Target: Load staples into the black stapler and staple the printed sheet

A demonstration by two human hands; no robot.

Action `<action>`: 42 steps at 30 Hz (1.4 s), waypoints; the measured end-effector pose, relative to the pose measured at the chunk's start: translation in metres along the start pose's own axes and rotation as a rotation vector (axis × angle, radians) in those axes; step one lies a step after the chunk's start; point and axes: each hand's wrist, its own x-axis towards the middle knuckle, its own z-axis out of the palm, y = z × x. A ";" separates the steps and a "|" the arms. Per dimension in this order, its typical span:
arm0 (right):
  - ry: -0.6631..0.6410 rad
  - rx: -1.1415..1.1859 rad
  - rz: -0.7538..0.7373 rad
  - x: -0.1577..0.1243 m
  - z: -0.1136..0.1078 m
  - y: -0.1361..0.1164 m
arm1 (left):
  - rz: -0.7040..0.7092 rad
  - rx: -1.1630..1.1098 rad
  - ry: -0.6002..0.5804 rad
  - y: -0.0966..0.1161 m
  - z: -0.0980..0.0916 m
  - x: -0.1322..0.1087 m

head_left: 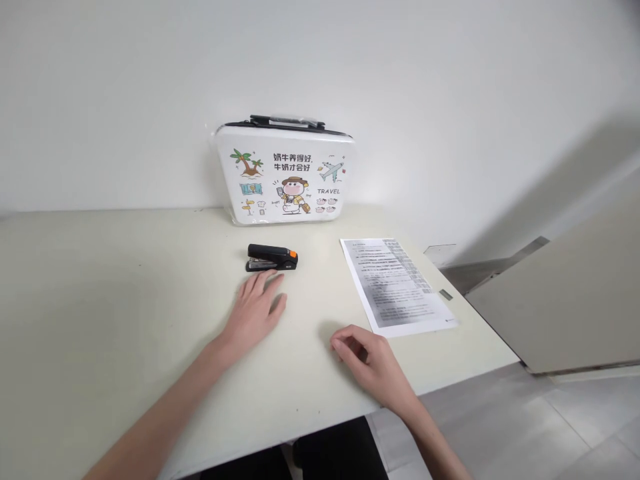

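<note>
We note the black stapler (269, 253) lying on the counter (100, 300), in front of the upright case (283, 180) and left of the printed paper (395, 293). Left hand (253, 312): grip spread, palm down, fingertips at the stapler's near edge; contact uncertain. Right hand (371, 365): loosely curled near the paper's close corner, seemingly holding nothing; we cannot tell whether its grip is pressed together. Progress, our judgement: early. Both hands are on the counter; stapler not yet lifted, paper lying flat and unheld, handling of both outstanding.
</note>
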 end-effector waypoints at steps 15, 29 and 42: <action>-0.004 0.002 0.003 0.000 0.000 0.000 | 0.004 -0.024 -0.015 0.000 -0.001 0.001; -0.012 0.024 0.006 0.000 0.000 -0.003 | 0.185 0.045 0.145 0.009 -0.018 0.048; 0.010 0.052 -0.023 0.001 -0.001 -0.005 | 0.081 0.183 0.156 -0.007 -0.003 0.090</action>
